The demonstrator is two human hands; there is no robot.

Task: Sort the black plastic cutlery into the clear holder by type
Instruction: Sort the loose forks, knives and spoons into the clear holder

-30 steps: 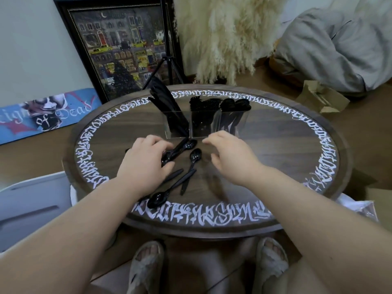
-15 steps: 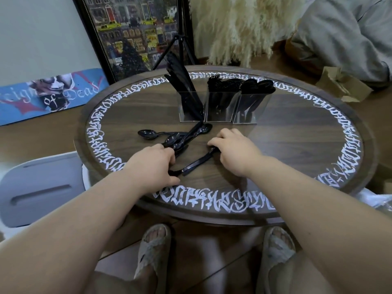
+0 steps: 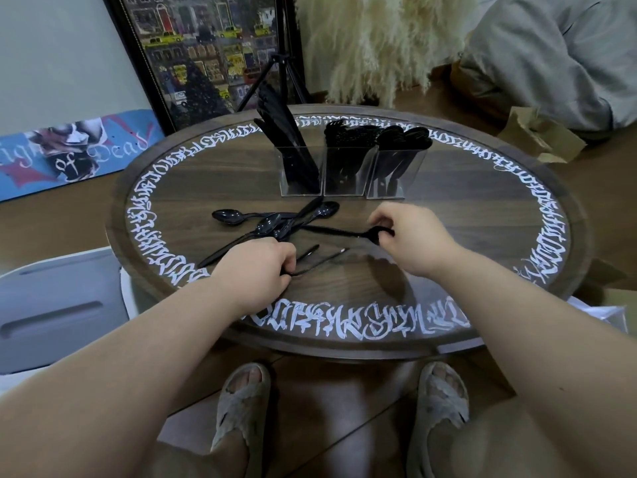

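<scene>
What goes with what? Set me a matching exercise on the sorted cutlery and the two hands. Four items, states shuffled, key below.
Column one:
1. knives
2. forks
3. left hand
4. right hand

Column two:
A. stand in the middle compartment of the clear holder
B. fingers pinch the bowl end of a spoon lying on the table
C. lean in the holder's left compartment
D. fingers curl around thin black pieces nearer the table's front edge

Pairs: 1-C, 2-A, 3-D, 4-B
</scene>
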